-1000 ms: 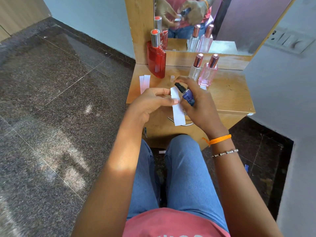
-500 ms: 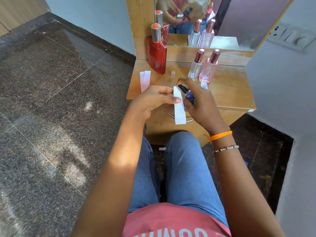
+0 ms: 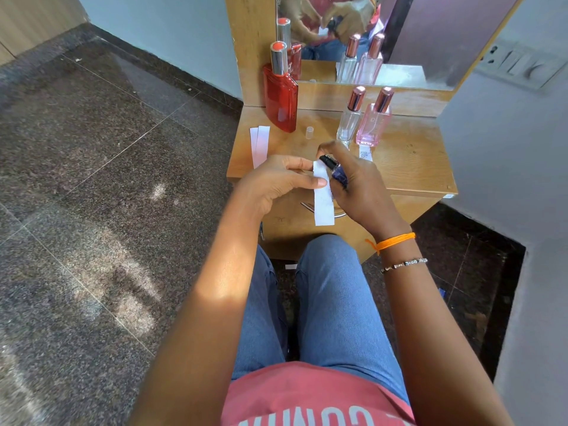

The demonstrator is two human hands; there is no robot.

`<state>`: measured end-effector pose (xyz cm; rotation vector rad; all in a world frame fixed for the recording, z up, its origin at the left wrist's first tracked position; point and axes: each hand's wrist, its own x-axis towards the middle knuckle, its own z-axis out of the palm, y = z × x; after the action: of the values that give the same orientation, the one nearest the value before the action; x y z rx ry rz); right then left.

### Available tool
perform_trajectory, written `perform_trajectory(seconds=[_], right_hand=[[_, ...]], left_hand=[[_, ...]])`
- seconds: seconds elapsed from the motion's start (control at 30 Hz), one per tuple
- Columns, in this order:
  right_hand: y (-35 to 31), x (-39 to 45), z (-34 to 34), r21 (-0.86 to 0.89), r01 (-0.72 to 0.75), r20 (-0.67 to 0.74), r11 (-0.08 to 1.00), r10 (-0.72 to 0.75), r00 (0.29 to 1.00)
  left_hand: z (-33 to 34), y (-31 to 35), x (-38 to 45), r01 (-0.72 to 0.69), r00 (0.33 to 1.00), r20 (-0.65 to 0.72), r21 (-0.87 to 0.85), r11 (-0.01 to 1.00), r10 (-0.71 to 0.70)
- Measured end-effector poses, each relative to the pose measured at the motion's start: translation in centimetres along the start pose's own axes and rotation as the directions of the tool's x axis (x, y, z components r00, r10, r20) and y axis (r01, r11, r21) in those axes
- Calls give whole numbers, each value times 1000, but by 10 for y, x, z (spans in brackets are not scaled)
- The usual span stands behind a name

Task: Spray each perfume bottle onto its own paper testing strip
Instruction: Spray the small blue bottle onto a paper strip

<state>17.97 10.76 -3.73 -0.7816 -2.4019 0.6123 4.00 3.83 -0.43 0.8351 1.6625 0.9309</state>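
**Spraying the blue bottle onto a held strip**

Holding a white paper testing strip (image 3: 322, 198) by its upper end, the left hand (image 3: 276, 182) pinches it between thumb and fingers so that it hangs down in front of the tabletop (image 3: 408, 161) edge. The right hand (image 3: 359, 186) is wrapped around a small dark-blue perfume bottle (image 3: 338, 176), its black spray head tilted toward the top of the strip and the forefinger curled over it. Bottle and strip are just beside each other, almost touching; no mist is visible, so whether the pump is pressed at this instant cannot be told.

As a judgement, the task looks early or midway. A clear cap (image 3: 309, 132) stands alone on the tabletop, probably the blue bottle's. Three other bottles stand capped toward the mirror (image 3: 399, 41): a tall red perfume bottle (image 3: 281, 99) on the left, and a clear perfume bottle (image 3: 349, 121) touching a pink perfume bottle (image 3: 373, 124) on the right. Two spare strips (image 3: 259, 144) lie side by side near the red bottle, overhanging the tabletop's left edge, and a printed label or slip lies in front of the pink bottle. Whether any of these strips has been sprayed cannot be read; the capped bottles suggest they are still to do.
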Motion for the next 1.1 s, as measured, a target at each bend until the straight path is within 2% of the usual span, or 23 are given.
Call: perform_trajectory(seconds=[0.17, 0.27, 0.33, 0.4, 0.5, 0.6, 0.67, 0.73, 0.83, 0.9, 1.1], right_hand=[[4, 0, 1, 69, -51, -22, 996, 53, 998], [3, 0, -2, 228, -169, -13, 959, 177, 984], [0, -2, -4, 467, -264, 10, 844, 293, 956], [-2, -5, -3, 658, -357, 53, 663, 432, 900], [-1, -11, -3, 779, -449, 149, 438, 566, 811], [3, -14, -10, 827, -434, 144, 358, 611, 778], [12, -15, -18, 821, -424, 83, 382, 655, 751], [26, -15, -26, 770, -432, -25, 471, 698, 716], [51, -10, -36, 599, -471, -222, 647, 700, 679], [66, -2, -42, 460, -513, -303, 725, 671, 676], [92, 18, -45, 215, -561, -342, 799, 600, 723]], left_hand=[[2, 0, 0, 4, 1000, 0, -5, 1000, -4], [1, -2, 2, -9, 1000, -17, -19, 1000, 9], [1, -3, 4, -19, 999, -38, -32, 999, 17], [3, -4, 6, -23, 998, -55, -38, 999, 21], [10, -1, 8, -50, 997, -59, -19, 999, 49], [23, 3, 10, -84, 995, -53, -13, 996, 83], [32, 4, 13, -98, 994, -51, -26, 995, 97], [41, 4, 16, -106, 993, -58, -15, 994, 105], [51, 2, 20, -92, 995, -36, 11, 996, 92], [55, 0, 22, -90, 996, -13, 32, 995, 91], [61, -3, 27, -95, 995, -11, 52, 994, 96]])
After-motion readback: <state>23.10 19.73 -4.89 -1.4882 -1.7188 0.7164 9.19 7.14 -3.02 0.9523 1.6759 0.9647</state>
